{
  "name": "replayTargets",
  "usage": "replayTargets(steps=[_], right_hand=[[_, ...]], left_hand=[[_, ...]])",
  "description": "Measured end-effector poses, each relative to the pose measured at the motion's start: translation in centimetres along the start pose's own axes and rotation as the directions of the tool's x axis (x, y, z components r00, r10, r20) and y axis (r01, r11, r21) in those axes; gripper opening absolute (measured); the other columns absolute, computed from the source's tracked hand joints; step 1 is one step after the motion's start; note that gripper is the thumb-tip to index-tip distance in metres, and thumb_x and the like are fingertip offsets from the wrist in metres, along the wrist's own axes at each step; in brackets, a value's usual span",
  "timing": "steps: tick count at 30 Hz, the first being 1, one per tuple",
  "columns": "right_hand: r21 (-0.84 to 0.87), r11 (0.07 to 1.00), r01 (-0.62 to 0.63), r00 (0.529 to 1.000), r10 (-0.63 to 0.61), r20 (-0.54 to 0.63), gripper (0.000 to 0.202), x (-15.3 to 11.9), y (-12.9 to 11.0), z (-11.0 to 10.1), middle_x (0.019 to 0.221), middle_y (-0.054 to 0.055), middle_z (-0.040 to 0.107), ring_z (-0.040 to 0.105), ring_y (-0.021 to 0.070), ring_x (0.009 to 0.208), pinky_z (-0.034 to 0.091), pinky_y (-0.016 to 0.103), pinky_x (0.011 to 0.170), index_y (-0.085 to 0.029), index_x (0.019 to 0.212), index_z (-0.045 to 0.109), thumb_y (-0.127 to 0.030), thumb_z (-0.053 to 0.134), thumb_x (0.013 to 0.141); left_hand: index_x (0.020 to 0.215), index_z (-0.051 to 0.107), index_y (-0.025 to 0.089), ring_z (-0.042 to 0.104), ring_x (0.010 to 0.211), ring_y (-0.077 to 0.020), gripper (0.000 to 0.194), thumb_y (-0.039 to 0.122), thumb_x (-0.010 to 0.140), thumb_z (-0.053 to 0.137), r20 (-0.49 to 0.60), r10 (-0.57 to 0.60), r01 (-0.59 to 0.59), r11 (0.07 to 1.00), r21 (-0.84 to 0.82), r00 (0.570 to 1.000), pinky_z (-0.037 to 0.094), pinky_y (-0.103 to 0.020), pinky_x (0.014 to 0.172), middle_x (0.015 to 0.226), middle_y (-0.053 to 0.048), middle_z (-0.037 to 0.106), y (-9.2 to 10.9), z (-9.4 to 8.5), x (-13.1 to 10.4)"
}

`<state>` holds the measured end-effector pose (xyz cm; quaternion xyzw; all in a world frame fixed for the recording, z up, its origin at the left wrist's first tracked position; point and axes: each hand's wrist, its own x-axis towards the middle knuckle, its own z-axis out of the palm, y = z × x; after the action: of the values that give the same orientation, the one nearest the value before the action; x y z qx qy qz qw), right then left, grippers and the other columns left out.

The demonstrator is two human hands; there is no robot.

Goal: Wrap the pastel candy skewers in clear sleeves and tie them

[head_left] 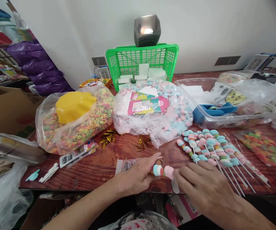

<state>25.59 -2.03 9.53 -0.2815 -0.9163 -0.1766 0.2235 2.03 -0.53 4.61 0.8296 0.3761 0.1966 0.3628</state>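
Observation:
Between my hands, just above the table's front edge, lies a candy skewer [162,171] threaded with blue, white, red and pink sweets. My left hand [138,175] has its fingers closed around the left end of it. At the pink end, the fingers of my right hand [207,187] are curled over the skewer and hide its tip. Under my left hand lies a clear plastic packet [128,164] with a printed label. A pile of finished-looking marshmallow skewers [211,147] on white sticks rests just beyond my right hand.
Behind stand a bag of ring candies [80,132] topped by a yellow bowl [75,107], a bag of marshmallows [181,119], a green basket [111,64] and a clear tub [248,119]. A steel flask [13,150] lies left; a gummy packet [267,147] lies right.

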Motion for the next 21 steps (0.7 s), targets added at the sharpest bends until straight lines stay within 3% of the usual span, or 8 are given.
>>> replayTargets(steps=[3,6,10,12,15,18,20,21], right_hand=[[-0.020,1.000,0.016,0.997,-0.014,0.082,0.013,-0.1,-0.4,0.3,0.070,0.002,0.057,0.047,0.0164,0.062,0.029,0.035,0.063,-0.016,0.089,0.060,-0.010,0.050,0.083],[0.038,0.999,-0.037,0.978,0.029,0.206,0.015,-0.7,0.1,1.3,0.073,0.001,0.057,0.049,0.0172,0.065,0.029,0.034,0.064,-0.019,0.088,0.058,-0.011,0.059,0.076],[0.165,0.975,-0.151,0.945,0.093,0.314,0.018,-1.1,0.8,1.8,0.073,-0.001,0.060,0.053,0.0146,0.066,0.029,0.031,0.063,-0.021,0.082,0.056,-0.005,0.056,0.075],[0.206,0.955,-0.214,0.936,0.140,0.324,0.019,-0.9,0.9,1.5,0.071,-0.002,0.060,0.052,0.0136,0.063,0.027,0.030,0.061,-0.021,0.078,0.055,-0.003,0.050,0.077],[0.218,0.937,-0.272,0.949,0.224,0.222,0.022,-0.7,0.9,1.4,0.067,-0.001,0.057,0.047,0.0134,0.057,0.025,0.029,0.058,-0.020,0.075,0.055,-0.003,0.043,0.082],[0.224,0.923,-0.313,0.949,0.293,0.120,0.024,-0.8,0.6,2.2,0.064,-0.001,0.055,0.047,0.0132,0.057,0.024,0.029,0.057,-0.020,0.073,0.055,-0.006,0.039,0.086],[0.219,0.919,-0.327,0.945,0.319,0.073,0.024,-0.8,0.5,2.9,0.064,-0.001,0.054,0.048,0.0137,0.060,0.024,0.030,0.057,-0.019,0.074,0.055,-0.006,0.039,0.086],[0.209,0.926,-0.316,0.949,0.311,0.055,0.024,-0.8,0.4,3.2,0.065,0.000,0.055,0.048,0.0142,0.060,0.024,0.030,0.058,-0.019,0.074,0.056,-0.005,0.039,0.085]], left_hand=[[0.151,0.016,0.022,0.051,0.123,-0.0255,0.073,0.029,0.090,0.056,0.051,-0.048,0.049,0.998,-0.024,0.998,0.039,-0.042,0.105,0.137,-0.015,0.052,0.6,0.0,0.3],[0.152,0.011,0.023,0.047,0.128,-0.0295,0.078,0.036,0.089,0.056,0.088,-0.109,0.110,0.994,-0.010,0.990,0.037,-0.046,0.105,0.146,-0.016,0.042,1.0,0.2,0.6],[0.152,0.004,0.023,0.046,0.128,-0.0302,0.090,0.035,0.085,0.062,0.077,-0.055,0.054,0.998,0.015,0.996,0.037,-0.047,0.106,0.145,-0.017,0.043,0.6,0.2,0.6],[0.152,0.003,0.023,0.041,0.132,-0.0307,0.099,0.033,0.079,0.069,0.046,-0.029,0.027,0.999,0.044,0.999,0.033,-0.048,0.108,0.145,-0.017,0.041,-0.2,0.3,0.4],[0.152,0.005,0.024,0.036,0.135,-0.0324,0.107,0.031,0.071,0.075,-0.014,-0.114,0.114,0.986,0.120,0.993,0.030,-0.050,0.110,0.148,-0.017,0.037,-1.8,0.5,-0.2],[0.143,0.034,0.025,0.050,0.122,-0.0304,0.080,0.021,0.072,0.069,-0.117,-0.207,0.226,0.957,0.180,0.971,0.037,-0.045,0.102,0.137,-0.013,0.051,-2.9,0.5,-0.7],[0.117,0.060,0.024,0.060,0.102,-0.0271,0.044,0.015,0.074,0.061,-0.173,-0.227,0.258,0.947,0.192,0.958,0.043,-0.039,0.090,0.112,-0.009,0.066,-3.1,0.2,-0.7],[0.103,0.065,0.023,0.061,0.092,-0.0250,0.030,0.015,0.075,0.059,-0.188,-0.229,0.262,0.950,0.172,0.955,0.044,-0.035,0.083,0.098,-0.007,0.068,-3.0,0.0,-0.7]])
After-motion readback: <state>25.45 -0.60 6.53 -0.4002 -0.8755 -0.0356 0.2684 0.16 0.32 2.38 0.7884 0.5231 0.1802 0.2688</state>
